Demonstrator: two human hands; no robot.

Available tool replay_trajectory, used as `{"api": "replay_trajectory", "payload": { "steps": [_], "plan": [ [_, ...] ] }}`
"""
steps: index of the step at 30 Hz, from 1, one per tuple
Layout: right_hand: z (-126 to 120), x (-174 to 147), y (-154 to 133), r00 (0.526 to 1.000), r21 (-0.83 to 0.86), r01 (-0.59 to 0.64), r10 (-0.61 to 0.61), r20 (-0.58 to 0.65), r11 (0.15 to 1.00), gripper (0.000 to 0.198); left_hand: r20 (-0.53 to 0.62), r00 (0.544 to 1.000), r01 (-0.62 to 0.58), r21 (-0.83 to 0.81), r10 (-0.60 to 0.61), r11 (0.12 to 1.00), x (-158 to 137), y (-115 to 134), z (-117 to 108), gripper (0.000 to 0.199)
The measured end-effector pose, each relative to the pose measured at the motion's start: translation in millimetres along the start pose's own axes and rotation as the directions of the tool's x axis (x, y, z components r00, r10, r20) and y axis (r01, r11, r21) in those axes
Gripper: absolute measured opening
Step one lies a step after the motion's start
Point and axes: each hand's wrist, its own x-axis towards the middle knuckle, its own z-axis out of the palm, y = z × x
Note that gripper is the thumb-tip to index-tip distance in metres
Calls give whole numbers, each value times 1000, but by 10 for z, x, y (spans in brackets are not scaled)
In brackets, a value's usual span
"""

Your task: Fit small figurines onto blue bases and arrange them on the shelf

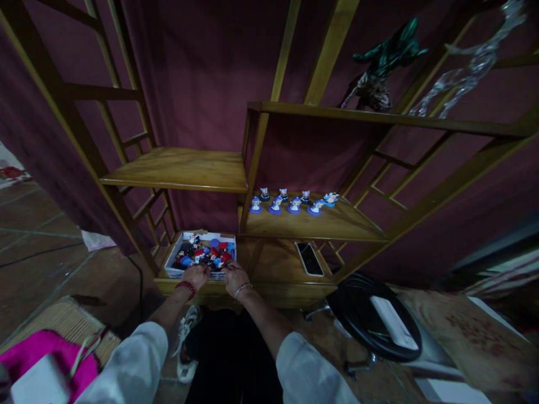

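Left hand [196, 275] and right hand [236, 279] side by side at the near rim of the box [173, 273], fingers bent. On my remote feed I cannot tell whether either grips anything. Toys [200, 253] heaped in the box, 12 o'clock from the left hand, 10 from the right.

Risks, as I judge them: heap looks jumbled, so one toy pulled out could drag a neighbour over the rim. Box sits close to the front edge of the board [269, 261]; pressure on its near wall might tip it. Figures [294, 206] stand close together on the shelf [311, 225], 1 o'clock from the right hand; a careless knuckle could topple several. Phone [310, 259] at 3 o'clock, exposed to a wide swing.
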Motion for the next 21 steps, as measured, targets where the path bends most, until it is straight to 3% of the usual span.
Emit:
{"api": "replay_trajectory", "payload": {
  "steps": [9, 21],
  "plan": [
    [84, 34, 58, 1000, -62, 10, -9, 13, 998, 24, 57, 998, 1, -89, 4, 996, 273, 16, 60, 30],
    [106, 3, 64, 999, -52, 21, -22, -27, 998, 21, 97, 995, 3, -155, 12, 988, 510, 148, 130, 47]
  ]
}}
